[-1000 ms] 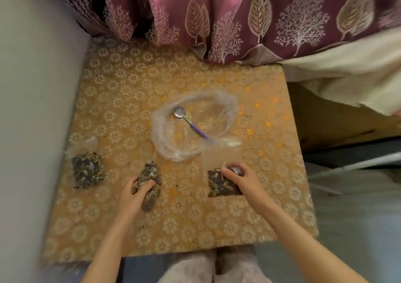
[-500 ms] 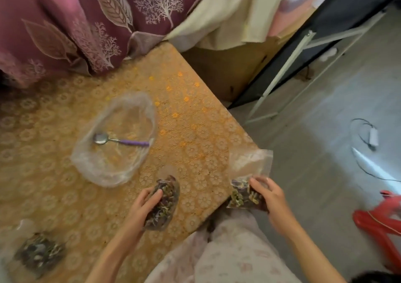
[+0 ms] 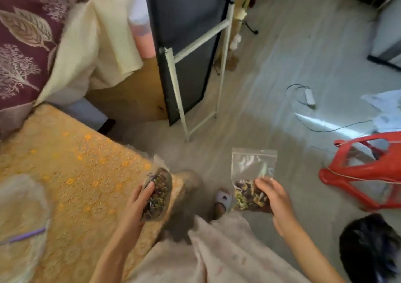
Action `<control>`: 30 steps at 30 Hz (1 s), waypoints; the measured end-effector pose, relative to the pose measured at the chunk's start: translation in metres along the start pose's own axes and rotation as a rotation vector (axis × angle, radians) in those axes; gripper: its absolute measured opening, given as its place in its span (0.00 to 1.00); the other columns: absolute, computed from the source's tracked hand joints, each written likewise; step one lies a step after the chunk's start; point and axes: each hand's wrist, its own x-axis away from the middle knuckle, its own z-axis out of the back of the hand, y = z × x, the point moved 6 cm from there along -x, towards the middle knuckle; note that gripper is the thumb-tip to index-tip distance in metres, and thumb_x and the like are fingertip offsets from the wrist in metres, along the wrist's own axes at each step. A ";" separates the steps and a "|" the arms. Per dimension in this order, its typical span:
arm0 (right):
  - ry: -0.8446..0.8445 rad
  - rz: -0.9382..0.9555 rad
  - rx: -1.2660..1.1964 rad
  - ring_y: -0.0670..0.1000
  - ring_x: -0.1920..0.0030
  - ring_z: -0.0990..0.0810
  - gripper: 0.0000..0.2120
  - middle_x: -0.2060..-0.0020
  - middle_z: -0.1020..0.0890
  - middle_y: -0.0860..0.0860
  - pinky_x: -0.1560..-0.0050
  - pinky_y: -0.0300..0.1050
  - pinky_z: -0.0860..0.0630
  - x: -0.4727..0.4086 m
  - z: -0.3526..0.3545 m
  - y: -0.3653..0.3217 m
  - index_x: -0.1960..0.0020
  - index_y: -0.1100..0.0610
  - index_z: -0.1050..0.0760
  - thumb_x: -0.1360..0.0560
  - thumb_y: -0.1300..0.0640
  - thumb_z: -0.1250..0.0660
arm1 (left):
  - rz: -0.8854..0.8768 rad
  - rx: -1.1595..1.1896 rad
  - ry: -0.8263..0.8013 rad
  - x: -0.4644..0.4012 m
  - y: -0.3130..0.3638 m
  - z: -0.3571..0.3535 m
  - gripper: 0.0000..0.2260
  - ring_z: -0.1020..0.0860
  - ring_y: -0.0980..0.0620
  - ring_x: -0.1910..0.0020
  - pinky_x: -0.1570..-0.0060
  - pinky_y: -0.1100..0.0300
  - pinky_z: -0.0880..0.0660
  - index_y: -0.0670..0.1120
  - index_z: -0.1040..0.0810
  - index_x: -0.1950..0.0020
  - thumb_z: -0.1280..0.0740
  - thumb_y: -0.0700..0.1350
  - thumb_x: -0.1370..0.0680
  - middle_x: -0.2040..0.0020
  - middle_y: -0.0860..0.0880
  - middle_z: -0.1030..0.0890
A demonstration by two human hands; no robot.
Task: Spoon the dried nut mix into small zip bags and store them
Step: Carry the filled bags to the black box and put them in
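Your right hand (image 3: pixel 273 198) grips a filled zip bag (image 3: pixel 252 180) by its loaded bottom, thumb across the front and fingers curled behind, held out over the floor (image 3: pixel 282 65) well clear of the table (image 3: pixel 76 174). Your left hand (image 3: pixel 138 202) is curled round a second bag (image 3: pixel 157 192), which sits at the table's near corner, half over the edge. Judge both as light, soft and lumpy: the thin clear film will slide a little under the skin, and the nut mix inside will shift and slump if you tip a bag, so hold at the packed part, as you are doing, not by the slack upper film. The right bag's top stands up flat and its strip looks closed, though I cannot tell for sure; if it is not sealed, any tilt would spill. The left bag's top is blurred and I cannot tell how it stands. The pieces are dry and likely brittle, so squeeze only enough to hold. At the left edge lie the big clear bag (image 3: pixel 19 224) and a purple spoon handle (image 3: pixel 22 237). A red stool (image 3: pixel 355 174) stands to your right. No brand, label or writing can be read on either bag or anything else.
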 end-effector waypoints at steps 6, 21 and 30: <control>0.115 0.007 -0.041 0.39 0.68 0.21 0.04 0.71 0.18 0.42 0.68 0.29 0.27 -0.061 0.097 -0.040 0.60 0.55 0.22 0.27 0.61 0.31 | -0.055 -0.040 -0.064 -0.045 0.047 -0.154 0.09 0.17 0.51 0.59 0.70 0.60 0.23 0.52 0.21 0.51 0.33 0.53 0.28 0.55 0.49 0.17; 0.343 -0.079 -0.263 0.45 0.67 0.18 0.05 0.66 0.18 0.51 0.73 0.36 0.27 -0.226 0.226 -0.134 0.57 0.56 0.20 0.26 0.55 0.31 | 0.005 -0.286 -0.109 -0.180 0.126 -0.368 0.09 0.21 0.45 0.51 0.56 0.52 0.25 0.48 0.23 0.49 0.35 0.50 0.26 0.50 0.43 0.20; 0.457 -0.060 -0.314 0.47 0.64 0.19 0.03 0.64 0.18 0.50 0.67 0.40 0.26 -0.373 0.308 -0.248 0.58 0.55 0.21 0.26 0.57 0.31 | -0.018 -0.327 -0.218 -0.305 0.220 -0.560 0.10 0.22 0.44 0.48 0.46 0.45 0.26 0.51 0.24 0.48 0.34 0.52 0.27 0.48 0.44 0.21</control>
